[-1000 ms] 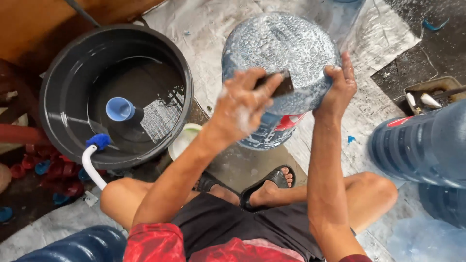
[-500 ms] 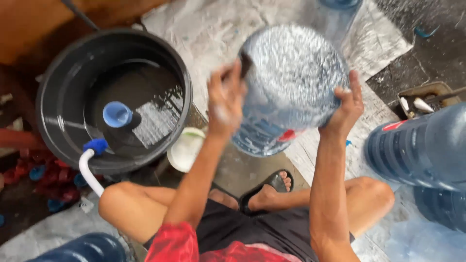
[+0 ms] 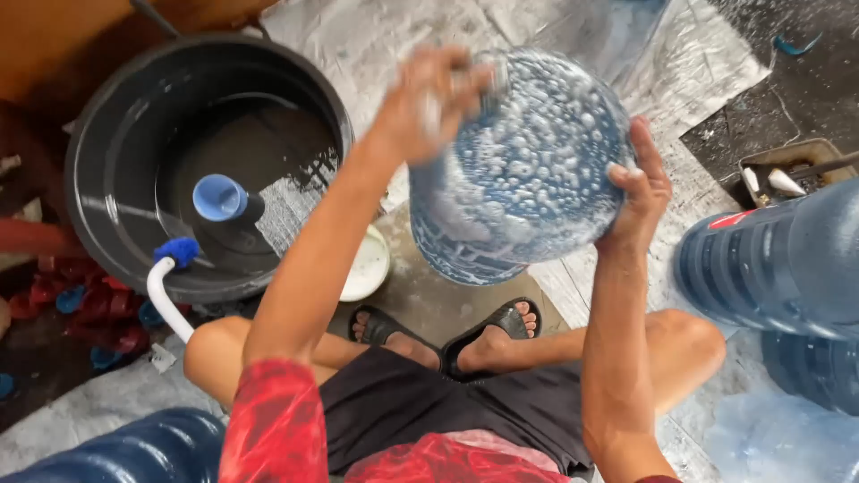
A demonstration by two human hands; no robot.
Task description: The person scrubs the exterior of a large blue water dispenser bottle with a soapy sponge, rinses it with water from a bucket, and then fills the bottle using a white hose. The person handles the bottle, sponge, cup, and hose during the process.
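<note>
1. Since half a second before, the left hand [image 3: 436, 94] had slid from the jug's left flank up onto its top edge, and the soapy jug [image 3: 523, 170] had turned so more foam faced the camera.
2. Nearest lay two sandalled feet [image 3: 447, 333], below both hands.
3. Three more blue jugs [image 3: 769, 268] showed: one below the left hand at the bottom edge, two to the right of the right hand.
4. The left arm stretched forward, its blurred hand curled on the jug's top; whether it gripped a scrubber, I could not tell.
5. The right hand [image 3: 640, 192] lay open, fingers spread, bracing the jug's right side.
6. One white bowl [image 3: 367, 264] sat below the left hand.
7. One black tub [image 3: 116, 161] lay left of the left hand, holding a hose [image 3: 165, 286] and a blue cap [image 3: 219, 197].
</note>
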